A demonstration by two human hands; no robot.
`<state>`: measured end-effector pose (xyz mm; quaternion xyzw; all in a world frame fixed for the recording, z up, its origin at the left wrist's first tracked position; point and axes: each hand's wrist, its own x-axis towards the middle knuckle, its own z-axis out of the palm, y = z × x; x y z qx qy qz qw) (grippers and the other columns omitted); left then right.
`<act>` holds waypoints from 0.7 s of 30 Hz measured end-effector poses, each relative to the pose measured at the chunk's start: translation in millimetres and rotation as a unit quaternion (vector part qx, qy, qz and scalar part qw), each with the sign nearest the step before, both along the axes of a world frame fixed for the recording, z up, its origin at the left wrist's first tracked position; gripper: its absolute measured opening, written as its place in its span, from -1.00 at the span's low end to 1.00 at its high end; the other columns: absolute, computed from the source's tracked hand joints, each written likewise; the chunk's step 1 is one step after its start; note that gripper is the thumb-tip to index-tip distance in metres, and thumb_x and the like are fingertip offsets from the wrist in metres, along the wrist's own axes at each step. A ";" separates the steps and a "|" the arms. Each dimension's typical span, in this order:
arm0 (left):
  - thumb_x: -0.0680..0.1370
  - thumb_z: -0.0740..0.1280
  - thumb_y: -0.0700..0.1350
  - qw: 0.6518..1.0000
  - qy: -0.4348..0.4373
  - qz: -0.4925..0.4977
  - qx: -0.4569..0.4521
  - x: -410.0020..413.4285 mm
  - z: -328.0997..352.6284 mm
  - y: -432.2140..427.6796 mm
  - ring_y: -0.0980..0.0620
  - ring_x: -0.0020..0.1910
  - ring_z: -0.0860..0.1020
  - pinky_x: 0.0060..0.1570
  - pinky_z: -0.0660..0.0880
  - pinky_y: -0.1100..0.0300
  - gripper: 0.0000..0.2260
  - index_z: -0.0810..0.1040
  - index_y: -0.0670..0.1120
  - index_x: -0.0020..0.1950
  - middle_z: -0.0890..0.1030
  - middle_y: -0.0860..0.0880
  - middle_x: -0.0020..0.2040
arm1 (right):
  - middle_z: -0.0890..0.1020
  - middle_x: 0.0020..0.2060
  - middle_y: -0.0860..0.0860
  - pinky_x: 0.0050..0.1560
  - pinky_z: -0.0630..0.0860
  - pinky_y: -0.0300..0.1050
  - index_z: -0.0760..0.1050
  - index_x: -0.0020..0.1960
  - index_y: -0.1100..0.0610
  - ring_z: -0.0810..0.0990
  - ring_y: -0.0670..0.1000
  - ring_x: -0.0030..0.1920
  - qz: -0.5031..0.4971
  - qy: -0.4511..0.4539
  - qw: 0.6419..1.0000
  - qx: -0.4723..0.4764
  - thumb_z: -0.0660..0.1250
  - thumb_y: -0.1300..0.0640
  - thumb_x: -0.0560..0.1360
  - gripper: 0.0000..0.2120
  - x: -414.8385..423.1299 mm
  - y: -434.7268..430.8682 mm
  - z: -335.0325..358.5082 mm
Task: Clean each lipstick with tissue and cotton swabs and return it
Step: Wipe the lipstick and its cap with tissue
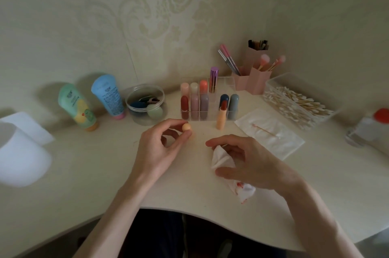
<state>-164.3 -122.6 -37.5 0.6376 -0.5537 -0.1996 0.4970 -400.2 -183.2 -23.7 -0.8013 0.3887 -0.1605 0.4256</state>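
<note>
While left hand point(160, 147) pinches cap point(186, 127), uncapped lipstick point(221, 119) stands upright near its right, beyond right hand point(249, 163) gripping tissue point(220, 157).

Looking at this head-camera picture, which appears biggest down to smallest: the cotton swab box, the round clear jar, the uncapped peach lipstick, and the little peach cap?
1. cotton swab box
2. round clear jar
3. uncapped peach lipstick
4. peach cap
The gaps are plain, so there are no ties.
</note>
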 end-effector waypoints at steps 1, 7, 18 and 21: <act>0.55 0.51 -0.05 0.999 0.030 -0.019 -0.001 0.3 0.6 0.1 0.08 -0.06 0.68 -0.13 0.56 0.25 -0.83 0.70 0.01 0.14 0.73 0.17 -0.03 | 0.70 0.11 -0.18 0.30 0.58 -0.09 0.64 0.28 -0.16 0.66 -0.15 0.17 -0.007 -0.009 1.000 -0.004 0.59 0.21 0.42 -0.50 0.9 0.6 -0.1; 0.53 0.48 -0.16 0.968 0.231 -0.098 0.014 1.7 6.7 6.1 -0.07 -0.19 0.70 -0.13 0.54 0.30 -0.80 0.68 -0.14 0.14 0.75 -0.08 0.02 | 0.76 -0.15 -0.09 0.06 0.70 0.10 0.73 0.01 -0.04 0.75 -0.03 -0.08 -0.084 -0.074 0.993 0.031 0.55 0.18 0.51 -0.85 7.9 5.9 2.3; 0.49 0.45 -0.13 0.928 0.343 -0.136 0.048 4.0 14.7 18.6 -0.10 -0.19 0.66 -0.30 0.43 0.25 -0.72 0.71 -0.01 0.20 0.73 -0.15 0.03 | 0.67 -0.37 0.03 -0.36 0.53 -0.23 0.65 -0.03 0.13 0.66 -0.02 -0.41 -0.131 -0.231 0.964 -0.014 0.51 0.21 0.55 -0.95 18.1 18.5 14.3; 0.49 0.46 -0.16 0.930 0.340 -0.129 0.058 2.0 15.7 18.2 -0.09 -0.18 0.68 -0.33 0.42 0.26 -0.75 0.74 -0.05 0.16 0.74 -0.16 0.04 | 0.65 -0.39 0.04 -0.38 0.48 -0.20 0.65 -0.13 0.14 0.64 0.02 -0.40 -0.177 -0.276 0.937 -0.120 0.56 0.20 0.51 -0.90 23.4 24.1 11.7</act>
